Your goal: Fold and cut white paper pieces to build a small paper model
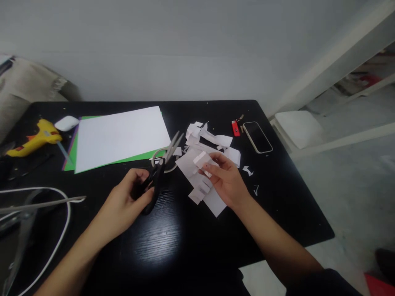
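My left hand (131, 197) grips a pair of black-handled scissors (159, 172), their blades slightly parted and pointing away toward the back of the table. In my right hand (226, 179) is a small folded piece of white paper (203, 161), pinched between thumb and fingers. Beneath and behind that hand lie a flat white paper piece (216, 201), a small cut paper piece (197, 194) and a heap of paper scraps (197, 133). A roll of tape (168, 167) sits partly hidden behind the scissors.
White sheets (120, 135) lie over green paper (135, 156) at the back left. A yellow glue gun (38, 139) and a white case (67, 123) are farther left. At right are a red lighter (235, 128) and a phone (257, 137). A white cable (66, 218) curves at lower left.
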`<state>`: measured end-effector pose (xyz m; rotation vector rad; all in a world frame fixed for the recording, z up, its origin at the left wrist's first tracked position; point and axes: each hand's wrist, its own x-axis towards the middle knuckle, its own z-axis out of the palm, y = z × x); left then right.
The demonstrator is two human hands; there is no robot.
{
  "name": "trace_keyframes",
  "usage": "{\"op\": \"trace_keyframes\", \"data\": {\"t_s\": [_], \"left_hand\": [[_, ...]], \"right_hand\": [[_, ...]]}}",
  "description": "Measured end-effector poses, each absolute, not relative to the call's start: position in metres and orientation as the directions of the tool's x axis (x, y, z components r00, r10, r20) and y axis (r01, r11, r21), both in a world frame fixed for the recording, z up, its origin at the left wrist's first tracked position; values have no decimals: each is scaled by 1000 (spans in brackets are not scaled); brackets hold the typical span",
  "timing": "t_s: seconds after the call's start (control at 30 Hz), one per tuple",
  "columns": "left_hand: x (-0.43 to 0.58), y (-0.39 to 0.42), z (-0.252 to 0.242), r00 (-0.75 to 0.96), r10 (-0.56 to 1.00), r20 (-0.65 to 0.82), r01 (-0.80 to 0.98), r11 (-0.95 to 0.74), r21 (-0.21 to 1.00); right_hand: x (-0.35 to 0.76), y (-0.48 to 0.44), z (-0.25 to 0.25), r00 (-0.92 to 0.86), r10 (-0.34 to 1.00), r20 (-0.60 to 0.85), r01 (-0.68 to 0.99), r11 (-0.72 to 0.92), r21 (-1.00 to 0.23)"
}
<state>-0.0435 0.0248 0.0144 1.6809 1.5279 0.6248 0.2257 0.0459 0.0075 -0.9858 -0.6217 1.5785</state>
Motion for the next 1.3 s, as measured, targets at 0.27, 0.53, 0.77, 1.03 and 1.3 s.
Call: {"op": "trace_keyframes", "data": {"t_s": [0.27,0.53,0.77,1.03,1.3], "left_hand": [[-32,20,25,372,871,-322,583,50,811],[-31,16,19,362,900,-245,610,-29,792],[-28,16,17,356,920,-166,612,-95,785],[-26,14,14,354,924,-148,608,-107,787],[-24,15,17,351,925,-144,609,-108,786]], "right_hand": [[232,48,15,-9,969,-247,-524,-215,-824],[226,44,14,-19,971,-240,-501,-217,-838],[218,37,8,-22,978,-205,-441,-194,-876],[216,35,6,-39,978,-205,-424,-202,-883],[216,33,5,-35,982,-184,-415,-182,-891]]}}
